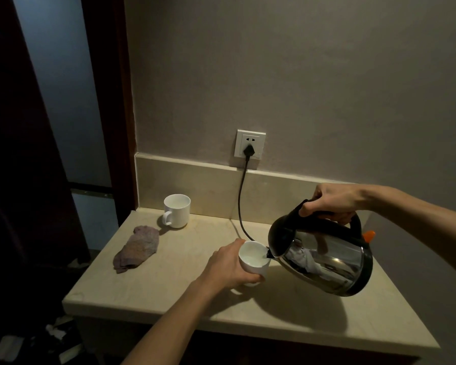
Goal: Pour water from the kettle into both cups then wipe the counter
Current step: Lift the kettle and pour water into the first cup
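- The right hand [334,204] is clamped around the black handle on top of the kettle [324,254], which is tilted spout-down, clear of the counter [169,285].
- The spout sits at the rim of the near cup [253,259]; pale water shows inside it, partly full.
- The left hand [229,267] is wrapped around that cup's left side, fingers closed on its wall. Whether the cup rests on the counter or is lifted a little, I cannot tell.
- Measured from the kettle: the far cup [176,210] stands well to its left, near the back wall; the cloth [137,248] lies crumpled left of the kettle too, just in front of that cup.
- A black cord [241,198] runs from the socket [250,144] down behind the near cup.
- Handling, as I judge it: the kettle is steel, rigid, probably heavy with water and hot on its shell, so the handle is the only sound hold.
- The cups look ceramic: stiff, smooth, breakable, slippery if wet. A firm side grip or the handle suits them.
- The cloth is soft and limp; bunch it in the palm to wipe.
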Motion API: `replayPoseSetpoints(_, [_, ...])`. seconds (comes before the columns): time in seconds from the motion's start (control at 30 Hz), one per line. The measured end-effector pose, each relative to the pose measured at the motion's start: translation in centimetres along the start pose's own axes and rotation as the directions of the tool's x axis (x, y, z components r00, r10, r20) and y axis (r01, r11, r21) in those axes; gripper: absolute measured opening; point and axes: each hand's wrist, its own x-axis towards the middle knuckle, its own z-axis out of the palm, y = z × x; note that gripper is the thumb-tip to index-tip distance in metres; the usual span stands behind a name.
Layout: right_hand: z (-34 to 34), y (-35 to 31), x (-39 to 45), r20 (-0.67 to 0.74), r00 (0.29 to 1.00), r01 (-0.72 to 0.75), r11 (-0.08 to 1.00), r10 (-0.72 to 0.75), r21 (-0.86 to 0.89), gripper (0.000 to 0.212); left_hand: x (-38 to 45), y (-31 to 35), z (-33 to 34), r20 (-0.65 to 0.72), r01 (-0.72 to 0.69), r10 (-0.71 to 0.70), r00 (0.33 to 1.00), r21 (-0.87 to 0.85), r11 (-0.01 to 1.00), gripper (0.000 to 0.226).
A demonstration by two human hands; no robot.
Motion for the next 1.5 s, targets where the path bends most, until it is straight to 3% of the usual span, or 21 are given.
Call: replayPoseSetpoints(1.5, [-0.16,-0.94,0.25,0.012,1.0,0.029,0.998,-0.028,-0.047,0.037,0.03,-0.45,0.17,-0.012,-0.024,0.024,1.0,-0.012,1.0,0.092])
